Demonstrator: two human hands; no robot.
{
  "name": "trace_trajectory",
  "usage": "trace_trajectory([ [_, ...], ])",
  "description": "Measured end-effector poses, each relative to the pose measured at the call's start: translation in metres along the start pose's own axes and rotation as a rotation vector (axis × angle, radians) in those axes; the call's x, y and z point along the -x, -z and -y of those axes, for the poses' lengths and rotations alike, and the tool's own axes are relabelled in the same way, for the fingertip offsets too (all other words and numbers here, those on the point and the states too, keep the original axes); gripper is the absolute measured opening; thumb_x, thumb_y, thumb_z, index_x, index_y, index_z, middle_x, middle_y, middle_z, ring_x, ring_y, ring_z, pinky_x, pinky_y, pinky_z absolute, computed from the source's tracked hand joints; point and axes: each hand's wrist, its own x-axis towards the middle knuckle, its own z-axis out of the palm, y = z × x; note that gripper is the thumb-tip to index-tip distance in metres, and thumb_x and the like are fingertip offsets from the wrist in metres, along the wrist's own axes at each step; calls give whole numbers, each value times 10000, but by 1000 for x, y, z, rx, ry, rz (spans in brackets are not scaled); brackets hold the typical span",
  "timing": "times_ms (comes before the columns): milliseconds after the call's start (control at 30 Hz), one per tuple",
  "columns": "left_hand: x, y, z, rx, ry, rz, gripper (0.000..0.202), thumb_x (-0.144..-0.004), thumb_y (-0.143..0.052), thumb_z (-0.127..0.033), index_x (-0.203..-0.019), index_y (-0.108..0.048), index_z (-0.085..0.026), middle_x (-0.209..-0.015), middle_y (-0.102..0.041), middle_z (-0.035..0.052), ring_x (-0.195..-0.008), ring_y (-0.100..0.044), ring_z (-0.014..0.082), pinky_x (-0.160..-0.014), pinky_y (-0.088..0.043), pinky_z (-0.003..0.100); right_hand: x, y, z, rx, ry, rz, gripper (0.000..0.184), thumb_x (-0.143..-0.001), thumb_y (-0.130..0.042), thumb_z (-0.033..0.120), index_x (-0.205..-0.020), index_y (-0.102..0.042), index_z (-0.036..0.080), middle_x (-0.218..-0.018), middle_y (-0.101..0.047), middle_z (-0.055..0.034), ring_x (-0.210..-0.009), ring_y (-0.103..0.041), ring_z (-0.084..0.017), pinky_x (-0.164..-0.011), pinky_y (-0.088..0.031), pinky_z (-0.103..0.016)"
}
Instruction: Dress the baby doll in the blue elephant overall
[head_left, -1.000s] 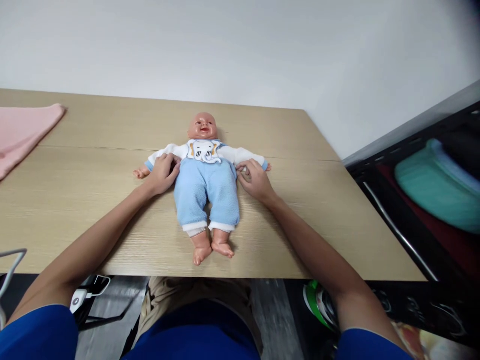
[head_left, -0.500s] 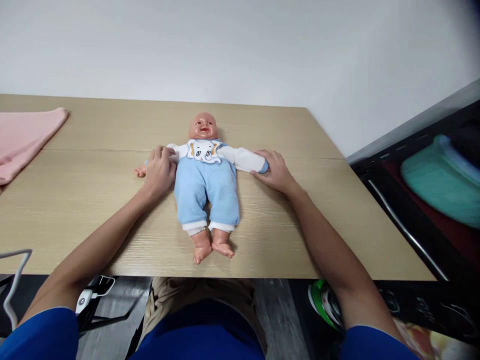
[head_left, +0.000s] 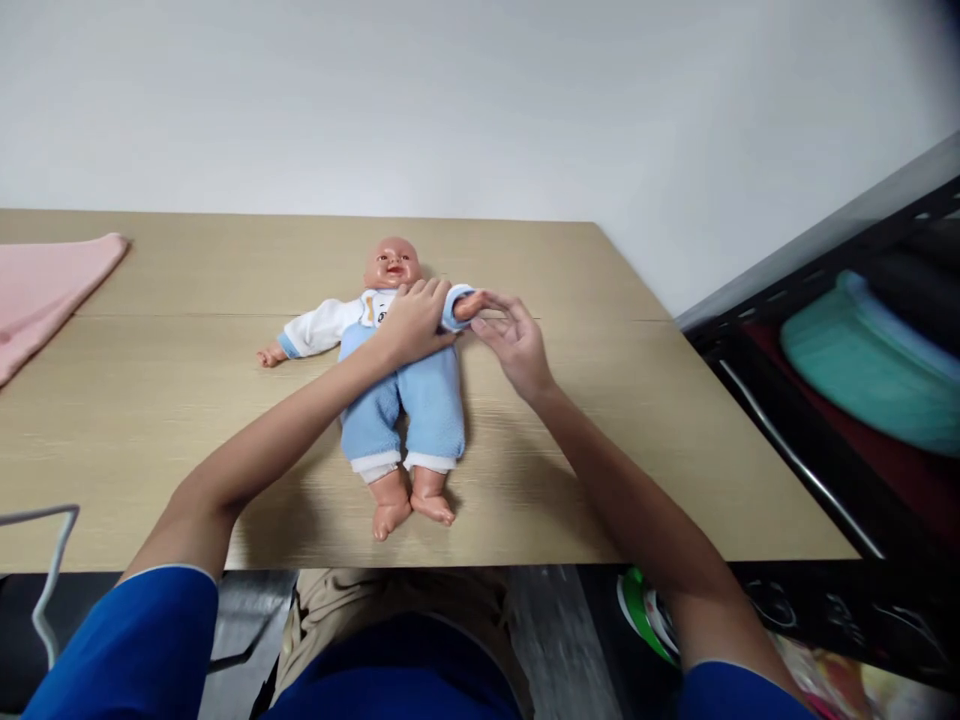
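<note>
A baby doll (head_left: 401, 390) lies on its back on the wooden table (head_left: 570, 400), in a white top and light blue trousers, head toward the wall. My left hand (head_left: 412, 322) reaches across the doll's chest and closes on the white sleeve of its far arm near the blue cuff. My right hand (head_left: 514, 335) pinches the doll's small hand just past that cuff. The doll's other arm lies stretched out to the left on the table.
A pink cloth (head_left: 45, 285) lies at the table's far left. A white wire hanger (head_left: 45, 570) pokes in at the lower left. A dark rack (head_left: 840, 420) holding a teal item (head_left: 870, 365) stands to the right. White wall behind.
My left hand left the doll's left-side arm and crossed over its chest to the other sleeve. My right hand lifted that arm and folded it in toward the body.
</note>
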Motion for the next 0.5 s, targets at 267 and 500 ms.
trace_trajectory([
  [267, 5, -9, 32, 443, 287, -312, 338, -968, -831, -560, -1029, -740, -241, -1107, -857, 114, -1100, -806, 382, -1047, -622, 525, 13, 3, -43, 94, -39, 131, 796, -928, -797, 844, -1503, -653, 313, -1614, -696, -160, -1469, -690, -352, -1335, -533, -614],
  [500, 16, -2, 53, 845, 409, -476, 500, -961, -818, -710, -1091, -744, -233, -1203, -850, 110, -1342, -755, 381, -1263, -571, 547, 9, -40, -49, -168, -110, 326, 660, -962, -774, 784, -1417, -669, 318, -1497, -753, -101, -1414, -722, -322, -1280, -592, -522],
])
